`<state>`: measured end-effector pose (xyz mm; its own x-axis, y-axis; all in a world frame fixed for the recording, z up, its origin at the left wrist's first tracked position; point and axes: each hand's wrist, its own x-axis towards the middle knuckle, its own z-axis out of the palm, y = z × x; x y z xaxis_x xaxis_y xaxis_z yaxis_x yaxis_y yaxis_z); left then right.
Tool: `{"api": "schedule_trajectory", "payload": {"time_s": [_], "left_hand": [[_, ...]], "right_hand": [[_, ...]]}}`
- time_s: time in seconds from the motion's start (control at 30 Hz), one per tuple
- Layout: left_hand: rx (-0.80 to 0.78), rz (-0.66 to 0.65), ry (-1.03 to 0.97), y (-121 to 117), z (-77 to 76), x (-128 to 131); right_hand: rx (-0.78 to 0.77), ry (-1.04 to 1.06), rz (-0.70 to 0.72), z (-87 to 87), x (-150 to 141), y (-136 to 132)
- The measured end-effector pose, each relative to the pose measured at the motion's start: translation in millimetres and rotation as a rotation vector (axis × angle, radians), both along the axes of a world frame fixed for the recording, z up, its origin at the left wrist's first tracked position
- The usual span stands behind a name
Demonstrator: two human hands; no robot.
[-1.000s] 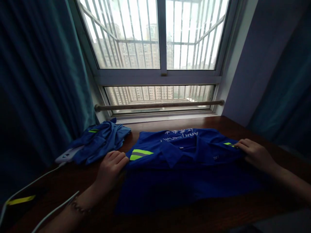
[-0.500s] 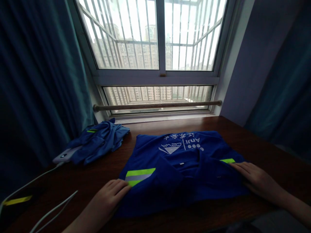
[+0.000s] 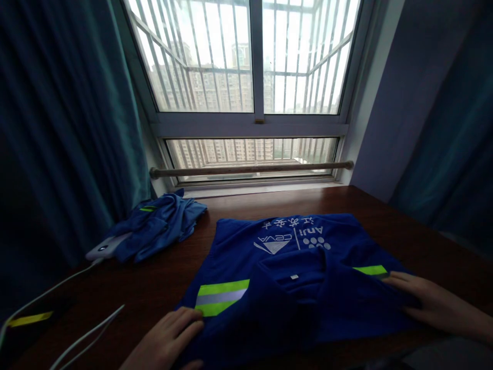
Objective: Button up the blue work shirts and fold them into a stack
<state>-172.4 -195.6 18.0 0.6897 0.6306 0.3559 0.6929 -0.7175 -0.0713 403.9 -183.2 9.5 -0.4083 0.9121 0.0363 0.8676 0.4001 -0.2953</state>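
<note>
Left hand (image 3: 167, 334) and right hand (image 3: 427, 295), loosely curled, touch opposite sides of the blue collared shirt (image 3: 265, 303), which likely holds it spread; any grip is unclear.

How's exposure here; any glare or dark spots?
Head view: window glares, upper panes nearly white; head view: spread shirt darkens toward its near edge, though white lettering is legible; head view: left hand dim, cropped by the picture's lower edge.
</note>
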Motion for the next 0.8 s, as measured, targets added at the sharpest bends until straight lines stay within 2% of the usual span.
{"api": "schedule_trajectory", "payload": {"time_s": [0.07,0.17,0.27,0.4,0.5,0.63,0.7,0.8], "left_hand": [[-0.010,0.017,0.011,1,-11.8,-3],[-0.049,0.103,-0.059,3,-30.7,-6],[-0.121,0.126,-0.133,5,-39.1,-1],[-0.357,0.144,-0.215,3,-28.1,14],[-0.476,0.202,-0.365,3,-20.5,15],[-0.498,0.308,-0.562,6,-22.9,1],[-0.509,0.318,-0.541,7,-23.6,-4],[-0.441,0.205,-0.392,4,-20.4,0]], "right_hand": [[-0.029,0.050,-0.030,0.3,-8,1],[-0.120,0.129,-0.016,9.6,-25,4],[-0.196,0.190,-0.008,18.0,-43,7],[-0.232,0.242,-0.051,12.5,-51,11],[-0.236,0.258,-0.179,2.0,-43,14],[-0.269,0.336,-0.293,-3.4,-28,16],[-0.320,0.367,-0.307,-3.6,-27,15],[-0.272,0.288,-0.227,-3.2,-35,11]]}}
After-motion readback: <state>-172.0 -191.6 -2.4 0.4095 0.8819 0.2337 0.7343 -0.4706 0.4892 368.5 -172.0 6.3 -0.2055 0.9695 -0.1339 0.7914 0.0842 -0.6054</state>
